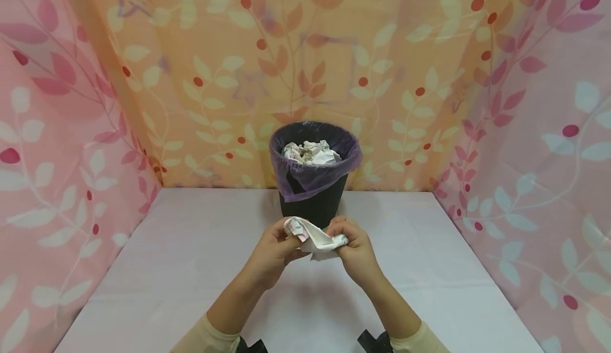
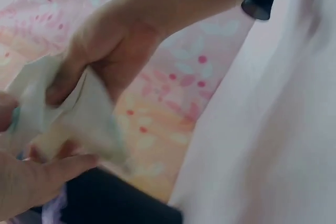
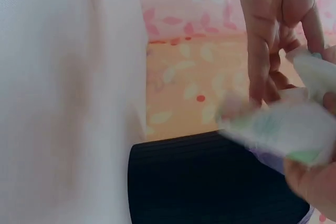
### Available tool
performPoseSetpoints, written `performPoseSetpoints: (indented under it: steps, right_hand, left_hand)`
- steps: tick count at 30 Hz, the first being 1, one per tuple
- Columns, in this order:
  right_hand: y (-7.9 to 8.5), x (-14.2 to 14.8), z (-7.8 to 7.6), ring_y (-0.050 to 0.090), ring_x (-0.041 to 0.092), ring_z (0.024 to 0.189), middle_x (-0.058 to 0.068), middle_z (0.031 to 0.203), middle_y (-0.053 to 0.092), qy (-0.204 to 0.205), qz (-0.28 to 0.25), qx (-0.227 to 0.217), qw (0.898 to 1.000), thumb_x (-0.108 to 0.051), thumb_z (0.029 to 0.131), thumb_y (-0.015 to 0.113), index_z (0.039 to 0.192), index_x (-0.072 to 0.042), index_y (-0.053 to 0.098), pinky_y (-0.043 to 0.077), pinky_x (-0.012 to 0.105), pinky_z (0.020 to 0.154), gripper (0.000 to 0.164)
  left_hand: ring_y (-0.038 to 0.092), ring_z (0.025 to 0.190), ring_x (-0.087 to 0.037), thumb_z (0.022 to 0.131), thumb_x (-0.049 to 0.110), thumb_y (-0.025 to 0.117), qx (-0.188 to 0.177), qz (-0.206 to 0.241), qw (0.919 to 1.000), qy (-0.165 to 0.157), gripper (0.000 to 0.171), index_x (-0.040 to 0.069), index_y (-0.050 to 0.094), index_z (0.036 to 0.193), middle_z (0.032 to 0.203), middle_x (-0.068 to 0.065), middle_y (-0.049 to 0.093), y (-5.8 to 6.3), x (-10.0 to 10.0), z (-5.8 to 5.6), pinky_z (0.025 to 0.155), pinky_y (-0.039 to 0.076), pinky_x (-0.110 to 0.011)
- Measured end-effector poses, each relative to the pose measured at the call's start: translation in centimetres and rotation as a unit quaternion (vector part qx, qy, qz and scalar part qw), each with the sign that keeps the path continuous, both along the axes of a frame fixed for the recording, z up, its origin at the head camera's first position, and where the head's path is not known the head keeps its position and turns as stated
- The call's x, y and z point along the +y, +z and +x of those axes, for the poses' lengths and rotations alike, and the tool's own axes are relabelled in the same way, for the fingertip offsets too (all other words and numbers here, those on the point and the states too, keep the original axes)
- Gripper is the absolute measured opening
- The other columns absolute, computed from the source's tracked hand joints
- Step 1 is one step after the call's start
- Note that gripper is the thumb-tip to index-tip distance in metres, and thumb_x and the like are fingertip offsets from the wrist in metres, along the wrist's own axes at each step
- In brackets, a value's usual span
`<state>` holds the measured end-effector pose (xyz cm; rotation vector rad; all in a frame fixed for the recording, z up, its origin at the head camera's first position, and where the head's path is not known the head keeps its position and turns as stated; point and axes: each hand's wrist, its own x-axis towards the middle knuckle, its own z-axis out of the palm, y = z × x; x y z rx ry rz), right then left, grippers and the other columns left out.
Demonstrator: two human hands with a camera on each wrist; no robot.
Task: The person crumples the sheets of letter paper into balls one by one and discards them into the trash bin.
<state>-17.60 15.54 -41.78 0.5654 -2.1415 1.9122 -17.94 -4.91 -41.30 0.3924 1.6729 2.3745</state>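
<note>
Above the table, in front of the bin, both hands hold a white piece of paper (image 1: 319, 240) with faint coloured print, folded and creased. My left hand (image 1: 273, 252) pinches its left end between thumb and fingers. At the other end, my right hand (image 1: 355, 248) grips it with curled fingers. Both wrist views show the paper (image 2: 89, 116) blurred between the two hands. Behind it stands a black bin (image 1: 312, 207) lined with a purple plastic bag (image 1: 312, 177). Crumpled white paper (image 1: 312, 154) lies inside the bin.
A white-covered table (image 1: 191, 268) lies under the hands. Patterned curtains enclose it: an orange one (image 1: 305, 67) at the back and pink ones (image 1: 47, 157) at the sides. Black straps (image 1: 374, 341) sit at the wrists.
</note>
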Motion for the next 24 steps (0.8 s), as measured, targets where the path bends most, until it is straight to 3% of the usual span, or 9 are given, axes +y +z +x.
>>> performPoseSetpoints:
  steps: [5,8,11,14,17,20,24]
  right_hand:
    - [0.3,-0.3,0.5,0.048,0.019,0.126,0.006,0.132,0.051,-0.081,0.1,0.039,0.991,0.01,0.086,0.068,0.121,-0.013,0.06,0.045,0.039,0.106,0.043]
    - [0.6,-0.2,0.5,0.045,0.018,0.134,0.003,0.14,0.047,-0.135,0.108,0.061,0.983,-0.002,0.089,0.075,0.137,-0.013,0.05,0.04,0.046,0.114,0.055]
    - [1.1,0.1,0.6,0.042,0.021,0.142,0.005,0.152,0.041,-0.105,0.083,0.08,0.988,-0.005,0.088,0.08,0.151,-0.014,0.042,0.035,0.041,0.12,0.074]
    - [1.5,0.2,0.9,0.037,0.023,0.148,0.008,0.162,0.033,-0.025,0.07,0.086,0.994,-0.003,0.084,0.083,0.16,-0.015,0.032,0.032,0.029,0.121,0.092]
    - [1.9,0.3,1.3,0.038,0.02,0.148,0.007,0.163,0.031,0.013,0.061,0.082,0.995,-0.003,0.081,0.086,0.162,-0.016,0.03,0.034,0.023,0.118,0.1]
    - [2.3,0.3,1.7,0.047,0.02,0.141,0.008,0.158,0.039,0.028,0.04,0.089,0.995,0.0,0.08,0.085,0.158,-0.014,0.037,0.042,0.024,0.113,0.093]
    - [2.6,0.5,2.2,0.054,0.024,0.133,0.014,0.149,0.051,0.052,-0.003,0.107,0.993,0.011,0.08,0.08,0.147,-0.005,0.05,0.049,0.028,0.107,0.075]
  left_hand:
    - [0.066,0.096,-0.015,0.089,-0.013,0.061,-0.018,0.086,0.9917,0.094,0.024,0.002,0.066,0.107,0.104,-0.004,0.068,-0.4,0.9,0.3,0.086,0.058,-0.028]
    - [0.065,0.094,-0.012,0.088,-0.014,0.065,0.005,0.105,0.9848,0.138,0.024,0.004,0.067,0.104,0.101,-0.002,0.068,-0.2,0.9,0.3,0.084,0.057,-0.023]
    - [0.063,0.093,-0.011,0.087,-0.013,0.069,0.059,0.096,0.9801,0.163,0.023,0.007,0.069,0.099,0.1,0.0,0.066,0.0,0.6,0.3,0.082,0.057,-0.021]
    - [0.063,0.095,-0.01,0.085,-0.015,0.07,0.107,0.088,0.9785,0.153,0.033,0.013,0.072,0.101,0.103,0.0,0.065,0.1,0.3,0.3,0.081,0.057,-0.02]
    - [0.061,0.097,-0.009,0.082,-0.017,0.072,0.133,0.076,0.9813,0.116,0.049,0.016,0.072,0.118,0.107,0.001,0.064,0.0,0.1,0.4,0.079,0.057,-0.019]
    - [0.06,0.096,-0.009,0.082,-0.019,0.071,0.142,0.055,0.9849,0.082,0.067,0.013,0.062,0.139,0.106,0.002,0.063,0.1,0.0,0.4,0.078,0.056,-0.018]
    - [0.06,0.091,-0.008,0.082,-0.021,0.067,0.137,0.032,0.9888,0.049,0.072,0.003,0.051,0.148,0.101,0.002,0.064,0.4,-0.2,0.5,0.075,0.055,-0.016]
